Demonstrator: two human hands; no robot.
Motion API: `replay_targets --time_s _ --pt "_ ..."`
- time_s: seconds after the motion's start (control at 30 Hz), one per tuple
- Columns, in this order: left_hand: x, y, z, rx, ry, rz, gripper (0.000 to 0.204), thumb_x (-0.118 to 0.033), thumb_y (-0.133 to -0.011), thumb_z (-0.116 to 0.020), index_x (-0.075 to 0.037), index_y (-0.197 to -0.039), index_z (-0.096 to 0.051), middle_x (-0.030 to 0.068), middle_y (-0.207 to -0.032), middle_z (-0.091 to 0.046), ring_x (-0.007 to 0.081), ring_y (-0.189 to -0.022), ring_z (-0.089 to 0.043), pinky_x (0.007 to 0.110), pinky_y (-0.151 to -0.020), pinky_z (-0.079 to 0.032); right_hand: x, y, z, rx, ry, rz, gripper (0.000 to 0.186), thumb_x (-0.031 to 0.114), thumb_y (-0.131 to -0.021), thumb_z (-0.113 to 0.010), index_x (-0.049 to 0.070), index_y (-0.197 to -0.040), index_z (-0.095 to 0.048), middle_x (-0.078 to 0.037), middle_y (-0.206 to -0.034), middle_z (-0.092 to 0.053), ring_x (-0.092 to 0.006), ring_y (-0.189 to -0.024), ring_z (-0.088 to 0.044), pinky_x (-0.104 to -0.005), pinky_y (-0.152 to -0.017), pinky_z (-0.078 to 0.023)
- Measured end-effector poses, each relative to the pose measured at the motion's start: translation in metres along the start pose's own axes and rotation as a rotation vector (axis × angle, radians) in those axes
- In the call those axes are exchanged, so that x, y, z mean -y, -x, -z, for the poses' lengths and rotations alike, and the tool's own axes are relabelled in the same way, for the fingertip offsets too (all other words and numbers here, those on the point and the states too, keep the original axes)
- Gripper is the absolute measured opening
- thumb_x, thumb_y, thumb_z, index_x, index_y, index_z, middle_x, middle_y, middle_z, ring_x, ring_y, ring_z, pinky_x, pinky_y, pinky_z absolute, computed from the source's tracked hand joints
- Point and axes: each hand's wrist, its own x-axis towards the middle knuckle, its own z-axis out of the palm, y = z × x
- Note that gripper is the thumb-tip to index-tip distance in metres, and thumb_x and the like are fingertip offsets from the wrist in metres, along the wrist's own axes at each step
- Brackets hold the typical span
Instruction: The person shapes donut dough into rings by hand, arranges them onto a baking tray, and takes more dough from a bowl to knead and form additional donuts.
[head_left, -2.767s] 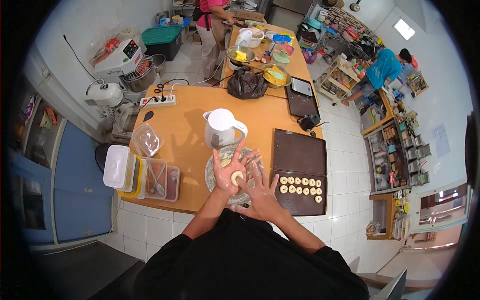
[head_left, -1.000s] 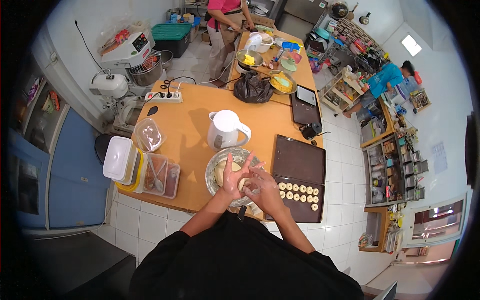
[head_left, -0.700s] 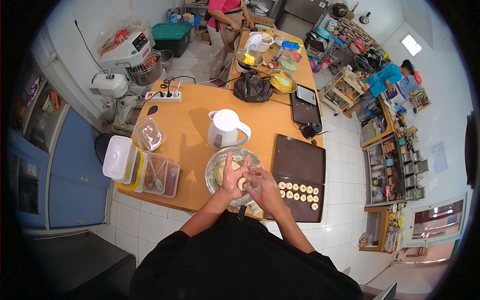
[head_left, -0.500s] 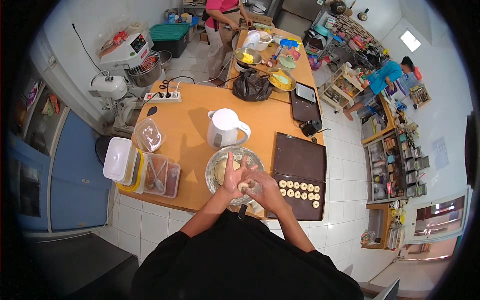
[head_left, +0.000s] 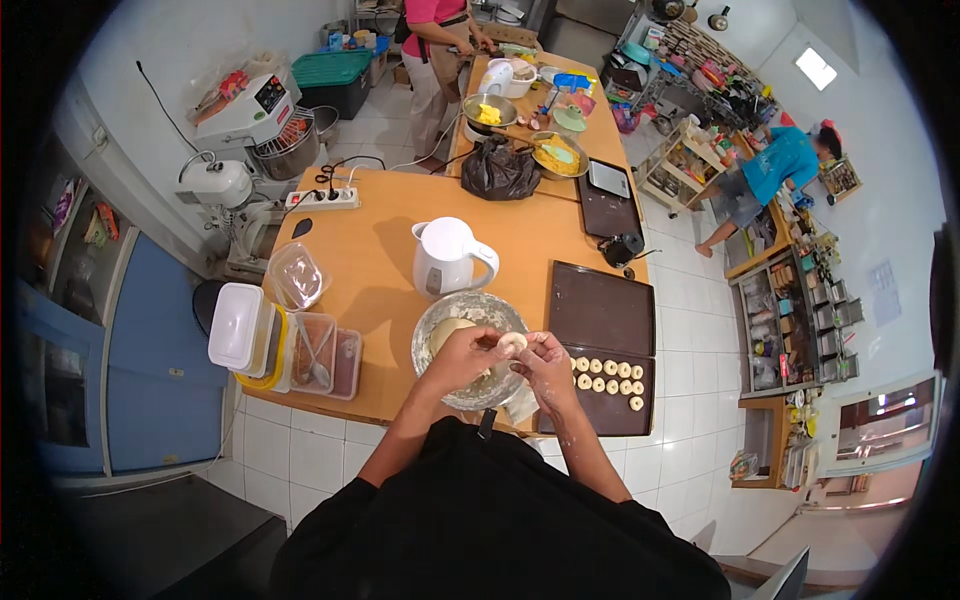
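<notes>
A small pale dough ring is pinched between the fingertips of both my hands. My left hand grips its left side, and my right hand has its right side. Both are closed and dusted with flour. Beneath them stands a floury metal mixing bowl. A larger lump of dough lies in it, partly hidden by my left hand. Right of the bowl, a dark baking tray carries several dough rings in rows, near my right forearm.
A white electric kettle stands just behind the bowl. Plastic tubs are at the left table edge. Another dark tray lies beyond the filled one. Farther back are a black plastic bag and a scale. Two other people work beyond.
My left hand has turned from an upturned open palm to a fingertip pinch. The dough piece, earlier at my palm, is now a ring raised between both hands. The person at right has shifted.
</notes>
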Motion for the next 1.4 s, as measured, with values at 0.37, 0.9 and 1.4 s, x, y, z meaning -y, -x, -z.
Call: replay_targets --time_s 0.37,0.9,1.4 --pt "0.004 0.005 -0.009 -0.194 -0.067 -0.064 0.026 -0.013 -0.086 -0.074 0.005 -0.105 -0.069 0.0109 -0.093 -0.073 0.0128 -0.087 -0.067 0.028 -0.08 -0.053 0.002 -0.003 -0.001 0.075 0.068 0.038 0.032 -0.001 -0.089 -0.065 0.004 -0.118 -0.053 -0.007 -0.096 -0.069 -0.012 -0.085 -0.065 -0.0265 -0.076 -0.053" --pt "0.004 0.01 -0.011 -0.287 -0.108 -0.058 0.026 -0.011 -0.079 -0.075 0.005 -0.098 -0.067 0.0111 -0.09 -0.07 0.0162 -0.082 -0.067 0.029 -0.074 -0.054 -0.005 -0.005 -0.008 0.249 -0.503 -0.112 0.027 0.008 -0.09 -0.061 0.012 -0.116 -0.053 -0.007 -0.103 -0.065 -0.0163 -0.089 -0.063 -0.0301 -0.075 -0.053" --pt "0.006 0.013 -0.014 -0.147 0.358 0.058 0.016 -0.003 -0.087 -0.066 -0.001 -0.103 -0.065 0.0032 -0.093 -0.066 0.0079 -0.083 -0.06 0.025 -0.075 -0.048 0.012 -0.01 -0.01 0.334 -0.302 -0.119 0.03 0.007 -0.09 -0.063 0.01 -0.117 -0.052 -0.01 -0.106 -0.065 -0.0169 -0.093 -0.063 -0.0321 -0.083 -0.052"
